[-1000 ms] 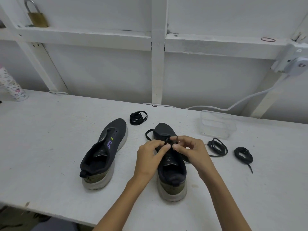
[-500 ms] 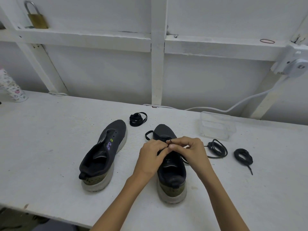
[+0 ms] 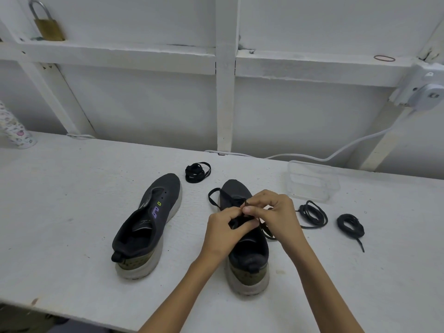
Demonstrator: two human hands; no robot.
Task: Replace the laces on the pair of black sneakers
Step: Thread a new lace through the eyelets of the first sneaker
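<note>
Head view: I see the left hand [image 3: 223, 233] and right hand [image 3: 274, 212], fingers curled, pinching a black lace [image 3: 212, 198] over the right sneaker [image 3: 249, 277] on the table [image 3: 72, 200]. I judge lacing barely begun. The left sneaker [image 3: 149, 227] beside it shows bare eyelets, and coiled laces [image 3: 312, 213] lie nearby.

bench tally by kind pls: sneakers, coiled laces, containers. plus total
Black sneakers: 2
Coiled black laces: 3
Clear plastic container: 1
Total: 6
</note>
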